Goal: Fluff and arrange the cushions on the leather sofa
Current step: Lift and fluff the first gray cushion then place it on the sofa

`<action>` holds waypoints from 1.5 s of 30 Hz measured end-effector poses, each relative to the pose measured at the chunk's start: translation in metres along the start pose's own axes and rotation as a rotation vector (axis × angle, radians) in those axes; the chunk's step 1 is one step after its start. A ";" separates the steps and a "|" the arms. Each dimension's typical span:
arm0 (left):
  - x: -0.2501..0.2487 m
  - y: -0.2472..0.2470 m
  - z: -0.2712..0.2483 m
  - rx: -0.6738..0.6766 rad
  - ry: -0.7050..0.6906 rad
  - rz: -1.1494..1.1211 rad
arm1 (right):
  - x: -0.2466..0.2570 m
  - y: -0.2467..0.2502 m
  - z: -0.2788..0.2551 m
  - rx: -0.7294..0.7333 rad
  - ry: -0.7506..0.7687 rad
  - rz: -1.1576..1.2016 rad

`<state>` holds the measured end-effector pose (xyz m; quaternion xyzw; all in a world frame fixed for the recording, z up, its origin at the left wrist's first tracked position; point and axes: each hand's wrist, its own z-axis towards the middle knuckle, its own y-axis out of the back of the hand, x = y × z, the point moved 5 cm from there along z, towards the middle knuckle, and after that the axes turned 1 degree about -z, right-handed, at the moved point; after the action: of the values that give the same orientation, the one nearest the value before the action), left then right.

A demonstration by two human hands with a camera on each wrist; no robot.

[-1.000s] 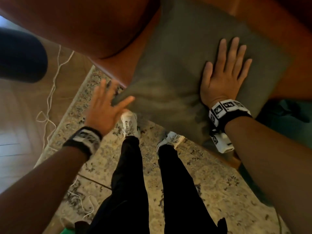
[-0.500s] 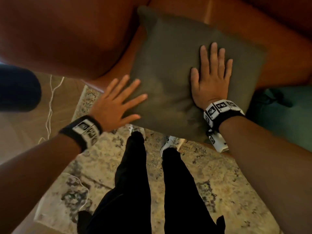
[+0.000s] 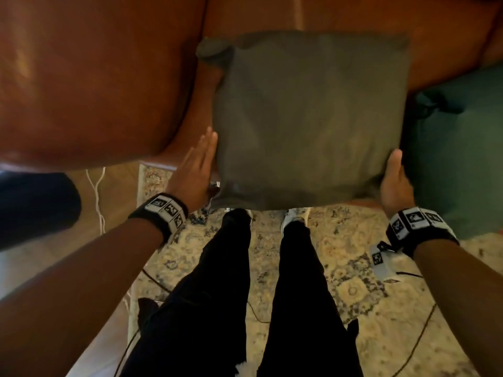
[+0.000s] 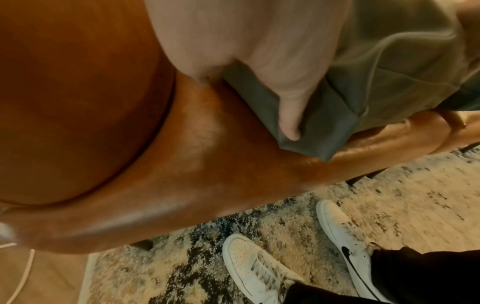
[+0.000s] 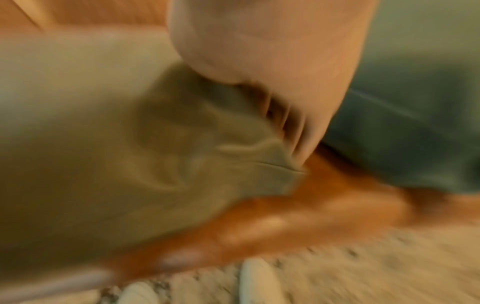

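Cushions are the business: the square olive-grey fabric cushion (image 3: 307, 123) lies at the centre of the head view on the brown leather sofa (image 3: 89, 77), its near edge overhanging the seat front; half a second ago both hands lay flat on its face, now they flank its lower corners, so patting looks over and squaring or lifting seems next; a teal cushion (image 3: 457, 148) crowds the right side, the sofa arm fills the upper left, leaving little side room; the left hand (image 3: 196, 170) presses with straight fingers; the right hand (image 3: 394, 183) curls round the corner, thumb on top.
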<state>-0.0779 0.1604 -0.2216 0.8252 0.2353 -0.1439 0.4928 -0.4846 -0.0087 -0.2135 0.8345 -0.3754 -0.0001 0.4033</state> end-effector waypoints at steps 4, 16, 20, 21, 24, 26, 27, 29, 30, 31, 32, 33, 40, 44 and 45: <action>-0.005 0.005 0.008 0.047 -0.001 -0.190 | 0.000 0.005 -0.006 0.176 -0.058 0.175; -0.048 0.173 0.026 -0.148 0.190 -0.463 | 0.128 0.157 -0.088 0.489 0.265 0.590; -0.053 0.191 0.045 -0.184 0.346 -0.596 | 0.157 0.170 -0.067 0.534 0.307 0.763; -0.050 0.186 0.050 -0.159 0.385 -0.604 | 0.162 0.162 -0.060 0.535 0.310 0.775; -0.041 0.174 0.059 -0.173 0.432 -0.759 | 0.173 0.137 -0.037 0.439 0.335 0.796; -0.041 0.170 0.063 -0.183 0.397 -0.820 | 0.174 0.130 -0.018 0.312 0.326 0.756; -0.043 0.168 0.062 -0.140 0.395 -0.791 | 0.174 0.126 -0.011 0.282 0.327 0.678; -0.045 0.163 0.061 -0.007 0.408 -0.694 | 0.175 0.114 -0.004 0.365 0.357 0.459; -0.045 0.159 0.061 0.049 0.403 -0.641 | 0.175 0.104 -0.003 0.450 0.364 0.341; -0.049 0.160 0.062 0.089 0.389 -0.602 | 0.177 0.096 -0.006 0.529 0.380 0.245; -0.053 0.161 0.063 0.099 0.375 -0.597 | 0.180 0.089 -0.006 0.579 0.403 0.184; -0.058 0.164 0.066 0.083 0.361 -0.649 | 0.184 0.086 -0.003 0.589 0.427 0.168; -0.096 0.227 0.119 -0.138 0.272 -0.906 | 0.243 0.113 0.022 0.559 0.486 0.180; -0.098 0.272 0.150 -0.189 0.242 -0.863 | 0.291 0.125 0.032 0.499 0.549 0.234; -0.094 0.281 0.158 -0.199 0.244 -0.857 | 0.302 0.127 0.036 0.463 0.555 0.242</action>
<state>-0.0100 -0.1155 -0.0430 0.6130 0.6247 -0.2132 0.4342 -0.3582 -0.2719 -0.0607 0.8214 -0.3378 0.3585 0.2876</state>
